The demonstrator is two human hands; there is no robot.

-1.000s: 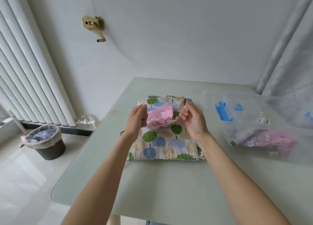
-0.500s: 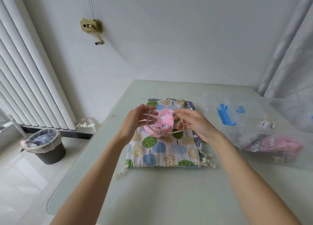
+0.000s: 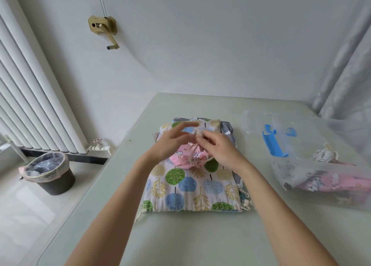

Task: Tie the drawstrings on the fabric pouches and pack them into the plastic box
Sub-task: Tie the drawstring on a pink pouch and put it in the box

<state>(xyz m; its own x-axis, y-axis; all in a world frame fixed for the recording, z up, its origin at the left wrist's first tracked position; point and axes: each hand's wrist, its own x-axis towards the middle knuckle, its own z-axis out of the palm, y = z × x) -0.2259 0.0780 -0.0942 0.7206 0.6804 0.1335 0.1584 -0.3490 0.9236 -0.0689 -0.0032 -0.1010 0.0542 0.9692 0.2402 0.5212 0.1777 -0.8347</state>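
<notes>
A small pink pouch (image 3: 185,158) with cartoon prints lies on a stack of pouches whose top one has a tree pattern (image 3: 192,187). Its cream drawstring (image 3: 197,133) runs up between my two hands. My left hand (image 3: 173,142) is blurred, fingers stretched over the cord. My right hand (image 3: 217,148) pinches the cord just above the pouch's gathered neck. The clear plastic box (image 3: 313,165) with blue latches stands at the right, with a pink pouch (image 3: 337,182) and a white one inside.
A grey pouch (image 3: 227,128) sticks out from under the stack at the back right. The table's left edge runs close to the stack. On the floor at the left are a lined bin (image 3: 49,172), a radiator and a valve (image 3: 98,145).
Both hands have come together above the pink pouch; the wide cord loop seen before is now drawn up small between the fingers. The view has tilted down a little.
</notes>
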